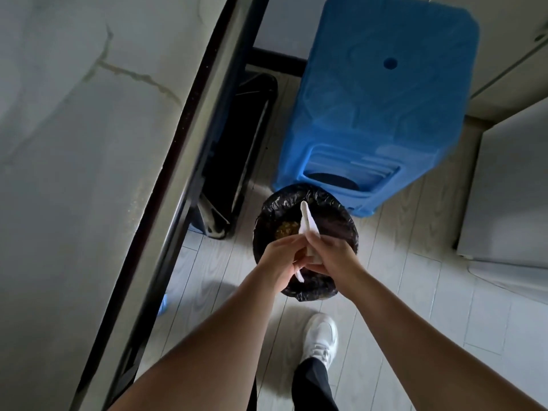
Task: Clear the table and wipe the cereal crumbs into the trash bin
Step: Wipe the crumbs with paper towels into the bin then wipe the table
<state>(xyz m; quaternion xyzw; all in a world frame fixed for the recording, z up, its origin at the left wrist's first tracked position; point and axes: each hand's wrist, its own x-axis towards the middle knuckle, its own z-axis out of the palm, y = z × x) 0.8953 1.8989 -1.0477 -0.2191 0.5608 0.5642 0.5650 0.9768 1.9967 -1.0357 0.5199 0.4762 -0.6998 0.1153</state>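
A small round trash bin lined with a black bag stands on the floor beside the table. Yellow-brown cereal crumbs lie inside it. Both hands are held together right over the bin's opening. My left hand and my right hand pinch a white tissue, whose upper end sticks up above the fingers. A small white tip shows below my left hand. How the tissue is shared between the hands is partly hidden.
The grey marble-look table with a dark edge fills the left. A blue plastic stool stands just behind the bin. A black object sits under the table. White cabinets are at right. My white shoe is on the pale floor.
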